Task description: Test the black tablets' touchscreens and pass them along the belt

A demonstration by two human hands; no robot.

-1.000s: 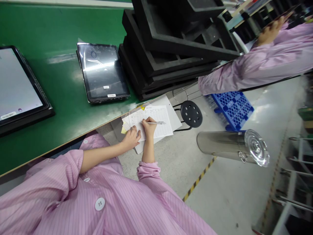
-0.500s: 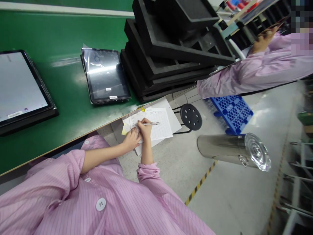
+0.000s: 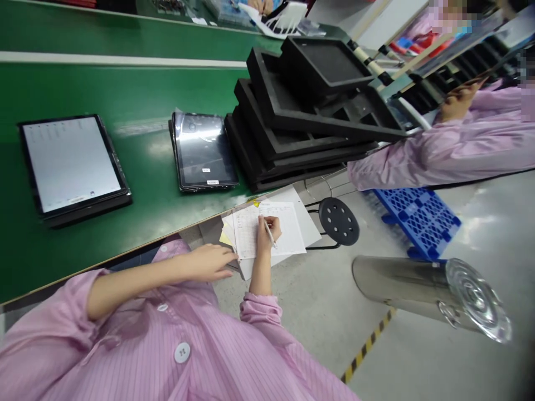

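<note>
My right hand [image 3: 270, 231] is closed around a white pen [image 3: 270, 235], over a printed form [image 3: 288, 234] with a table of rows. The form lies on grey-white sheets at the bench edge, with a yellow slip [image 3: 226, 236] poking out on the left. My left hand [image 3: 213, 262] is open, fingers stretched out, beside the form's lower left corner; whether the fingertips touch the paper I cannot tell. Left of the papers, a dark tablet [image 3: 205, 153] lies on the green bench. Farther left is a second tablet [image 3: 73, 164] with its screen lit.
Black foam trays [image 3: 309, 122] are stacked behind the papers on the green bench [image 3: 150, 206]. To the right are a round black stool [image 3: 338, 221], a blue plastic pallet [image 3: 422, 217] and a shiny metal bin [image 3: 401, 284]. A co-worker's sleeve [image 3: 438, 150] reaches in at upper right.
My left hand has drawn back leftward from the form and its fingers have straightened. The pen in my right hand now tilts more steeply. The whole view has shifted, showing more of the bench.
</note>
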